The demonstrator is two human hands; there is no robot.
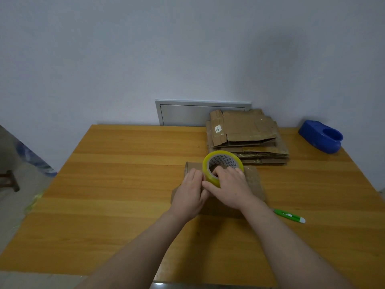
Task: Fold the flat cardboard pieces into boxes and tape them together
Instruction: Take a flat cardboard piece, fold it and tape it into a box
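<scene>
Head view: a wooden table (125, 184) stands against a pale wall (145, 49). Near the middle of the table lies a cardboard box (253, 180), mostly covered by two bare hands. A tape roll (216, 163), yellowish with a grey patterned core, stands tilted on its edge on top of the box.

The right hand (231, 186) holds the roll: its fingers are curled over the near rim, with fingertips hooked into the core. The left hand (190, 192) lies just left of the roll, fingers narrow and pressed together against the roll's lower left edge. Whether they pinch a tape end cannot be told. The two hands touch each other at the near side of the roll. Both forearms reach in from the near edge of the picture.

Just beyond the box, to the far right, sits a stack (248, 136) of flat cardboard pieces, the top one bearing a small white label (217, 129). The stack reaches the far edge of the table, in front of a grey panel (187, 113) set in the wall.

At the far right corner rests a blue dispenser (320, 138). A green knife (289, 215) lies on the table near the right forearm, well apart from the stack.
</scene>
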